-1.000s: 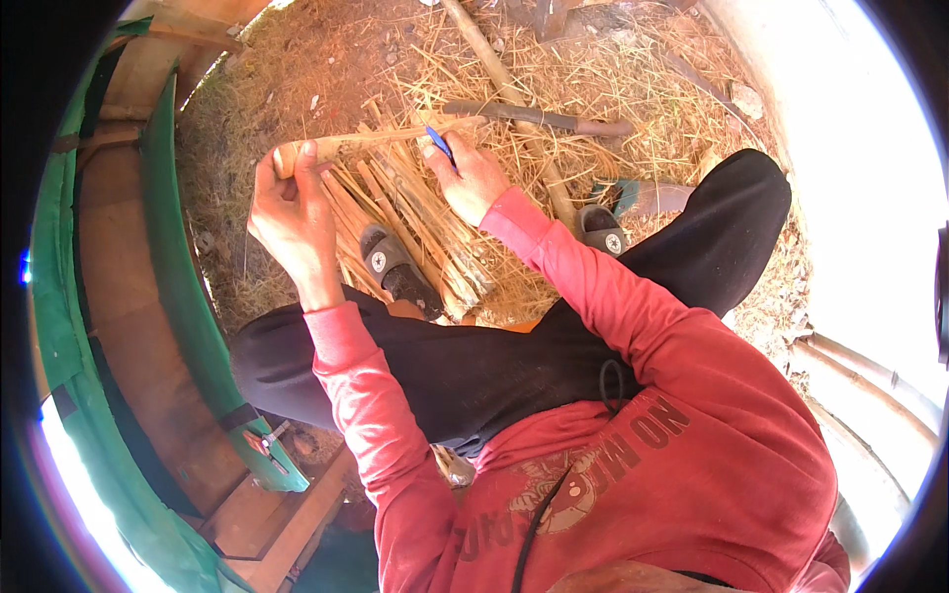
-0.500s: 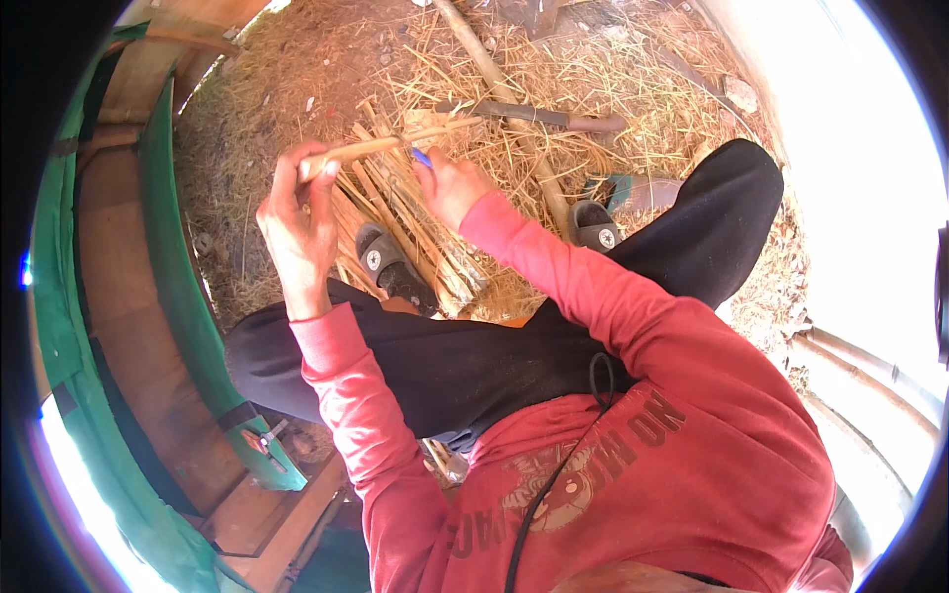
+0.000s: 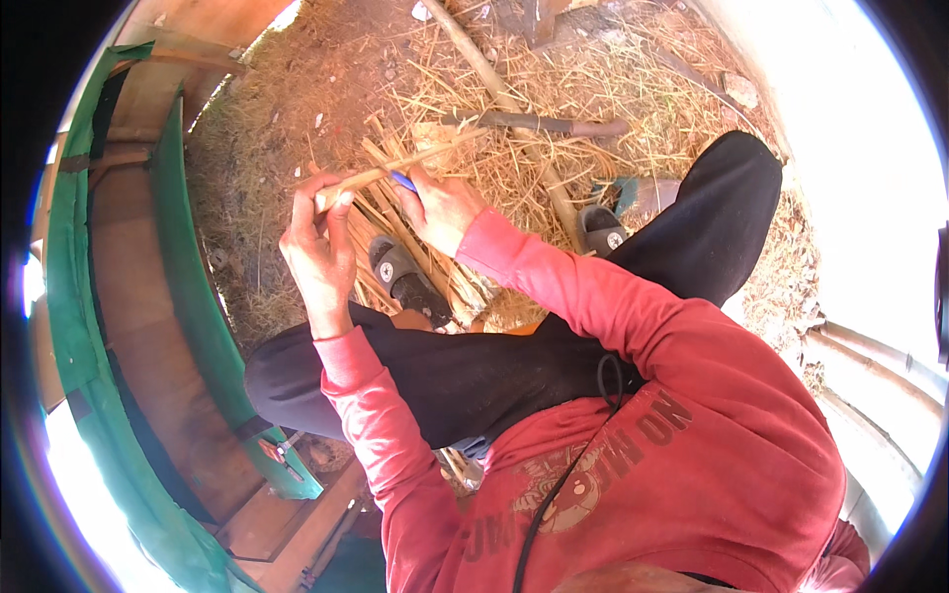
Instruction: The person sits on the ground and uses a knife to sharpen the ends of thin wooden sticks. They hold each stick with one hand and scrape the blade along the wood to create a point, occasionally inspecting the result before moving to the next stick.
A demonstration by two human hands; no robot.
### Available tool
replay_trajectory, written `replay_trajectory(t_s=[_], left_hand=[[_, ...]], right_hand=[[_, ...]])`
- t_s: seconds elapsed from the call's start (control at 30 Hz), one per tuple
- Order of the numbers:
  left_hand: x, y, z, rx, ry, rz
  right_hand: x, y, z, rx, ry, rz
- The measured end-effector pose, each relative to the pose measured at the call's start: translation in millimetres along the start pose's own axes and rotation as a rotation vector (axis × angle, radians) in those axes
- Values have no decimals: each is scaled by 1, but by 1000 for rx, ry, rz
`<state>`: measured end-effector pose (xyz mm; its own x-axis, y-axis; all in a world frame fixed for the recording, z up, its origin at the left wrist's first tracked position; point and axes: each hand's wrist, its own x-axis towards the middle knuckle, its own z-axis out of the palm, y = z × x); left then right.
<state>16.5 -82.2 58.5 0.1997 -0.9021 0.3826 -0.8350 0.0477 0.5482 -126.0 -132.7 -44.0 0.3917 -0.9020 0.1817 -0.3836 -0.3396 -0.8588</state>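
Clearly, one pale, slender wooden stick (image 3: 427, 155), held slantwise between two bare hands.
Its thicker, blunt end is pinched by the left hand (image 3: 321, 242), thumb and forefinger nearly together; the right hand (image 3: 440, 210) has fingers curled closely round a small, smooth blue object (image 3: 403, 182), just beside the stick, its kind I cannot tell; below lie long, split wooden strips (image 3: 427, 252), straight and rough, near a rubbery dark sandal (image 3: 395, 269); beyond, dry, thin straw (image 3: 633, 84) covers the reddish soil (image 3: 331, 74).
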Motion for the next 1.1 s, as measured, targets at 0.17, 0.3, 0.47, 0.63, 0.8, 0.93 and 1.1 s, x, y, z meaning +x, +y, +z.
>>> replay_trajectory(t_s=[0.17, 0.3, 0.47, 0.63, 0.8, 0.93, 1.1], left_hand=[[0, -8, -2, 7, -52, -31], [1, -4, -1, -7, -50, 6], [4, 5, 1, 15, -101, 18], [5, 4, -1, -67, -67, 2], [15, 6, 0, -32, -119, 32], [6, -1, 0, -104, -101, -6], [9, 15, 3, -12, -166, -16]], right_hand=[[8, 41, 11, -59, -24, 117], [5, 9, -11, -31, -18, -73], [12, 92, 9, -218, -143, 214], [10, 28, 5, -71, -89, 114], [16, 118, 24, -185, -46, 214], [15, 52, 13, 4, -150, 212], [12, 126, 23, -310, -76, 318]])
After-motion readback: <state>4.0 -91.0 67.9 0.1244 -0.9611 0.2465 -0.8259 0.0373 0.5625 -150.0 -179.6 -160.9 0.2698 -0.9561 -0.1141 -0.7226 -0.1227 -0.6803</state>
